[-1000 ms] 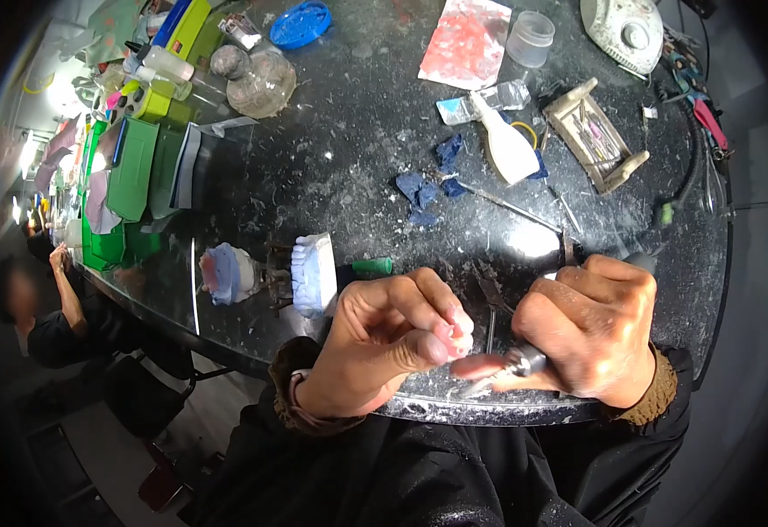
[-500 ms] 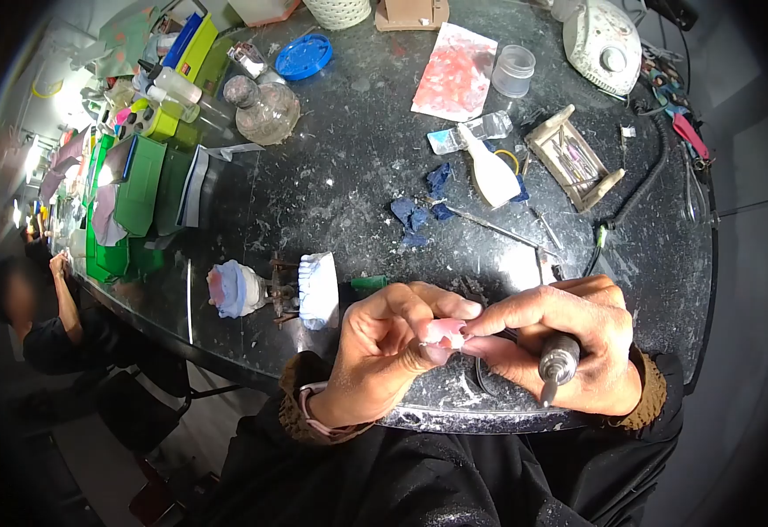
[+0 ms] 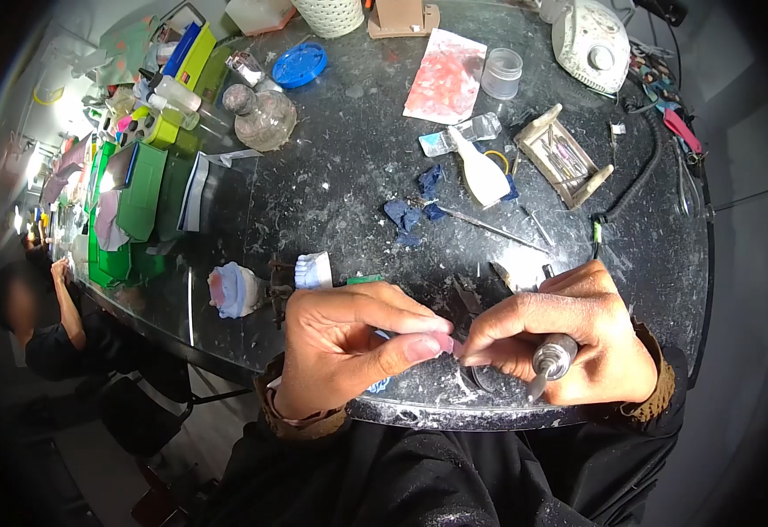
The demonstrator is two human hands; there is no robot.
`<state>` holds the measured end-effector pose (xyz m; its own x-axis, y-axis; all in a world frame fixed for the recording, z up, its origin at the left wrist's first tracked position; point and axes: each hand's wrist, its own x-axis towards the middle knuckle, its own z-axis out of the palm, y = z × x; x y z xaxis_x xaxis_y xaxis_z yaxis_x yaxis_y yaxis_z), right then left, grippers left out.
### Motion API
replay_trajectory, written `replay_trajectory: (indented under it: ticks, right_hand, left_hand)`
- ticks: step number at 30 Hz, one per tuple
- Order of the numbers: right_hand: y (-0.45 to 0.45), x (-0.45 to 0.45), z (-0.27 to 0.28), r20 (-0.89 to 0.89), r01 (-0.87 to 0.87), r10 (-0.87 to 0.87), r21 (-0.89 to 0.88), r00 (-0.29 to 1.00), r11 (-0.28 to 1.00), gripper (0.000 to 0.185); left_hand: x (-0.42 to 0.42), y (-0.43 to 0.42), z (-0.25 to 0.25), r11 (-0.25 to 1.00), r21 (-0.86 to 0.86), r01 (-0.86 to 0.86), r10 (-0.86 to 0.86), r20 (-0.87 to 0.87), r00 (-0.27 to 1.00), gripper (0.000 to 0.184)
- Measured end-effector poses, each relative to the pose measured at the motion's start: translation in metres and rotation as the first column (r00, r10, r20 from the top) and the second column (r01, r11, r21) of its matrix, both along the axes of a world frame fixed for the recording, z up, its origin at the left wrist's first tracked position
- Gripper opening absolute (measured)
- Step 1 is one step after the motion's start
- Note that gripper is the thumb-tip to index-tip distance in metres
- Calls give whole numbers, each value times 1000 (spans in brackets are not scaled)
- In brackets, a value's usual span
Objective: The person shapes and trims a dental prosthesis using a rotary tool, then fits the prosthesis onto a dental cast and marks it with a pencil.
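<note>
My left hand is closed, pinching a small pink denture piece between thumb and fingers; most of the piece is hidden. My right hand is wrapped round a rotary handpiece, its tip pointing down toward the bench edge. The right thumb and index fingertips meet at the denture piece's right end. Just beyond my left hand, a blue-and-white dental cast with pink on it and a second toothed cast sit on a metal articulator. My left hand partly covers the second cast.
On the dark, dusty bench lie a white bottle, blue scraps, a thin metal tool and a wooden rack of tools. Green bins stand at left. A person sits at far left.
My left hand has shifted left and turned, so its back covers more of the second cast and less of the denture piece shows. The right hand keeps the handpiece, its tip tilted slightly left.
</note>
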<state>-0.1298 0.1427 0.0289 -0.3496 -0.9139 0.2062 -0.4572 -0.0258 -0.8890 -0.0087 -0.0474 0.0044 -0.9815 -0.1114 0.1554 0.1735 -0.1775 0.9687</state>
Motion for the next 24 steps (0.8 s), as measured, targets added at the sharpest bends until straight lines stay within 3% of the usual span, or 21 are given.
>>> replay_trajectory:
  ticks: [6,12,14,16,19,22,24]
  right_hand:
    - [-3,-2,-4,-72,78,-85,-97,994,992,32]
    - [-8,3,5,-140,120,-138,-131,981,984,30]
    - [-4,0,6,-253,61,-83,-94,964,994,35]
    - [-3,-2,4,-233,48,-69,-92,970,995,43]
    - [-3,-4,0,-165,30,-46,-97,985,995,50]
    - [-8,-1,5,-82,48,-58,-119,995,992,13]
    - [-7,-2,7,-35,13,-17,-97,999,995,13]
  left_hand:
    - [1,5,0,973,230,2,-25,98,995,20]
    - [0,8,-6,973,229,-18,21,-14,1000,20]
    - [-1,8,-6,980,197,-20,26,-28,999,20]
    - [0,6,-3,982,187,36,-35,-6,999,14]
    - [3,4,-4,864,487,126,-192,87,978,11]
    - [5,1,-5,775,597,204,-336,117,934,13]
    - [6,-1,-9,744,627,232,-384,118,916,14]
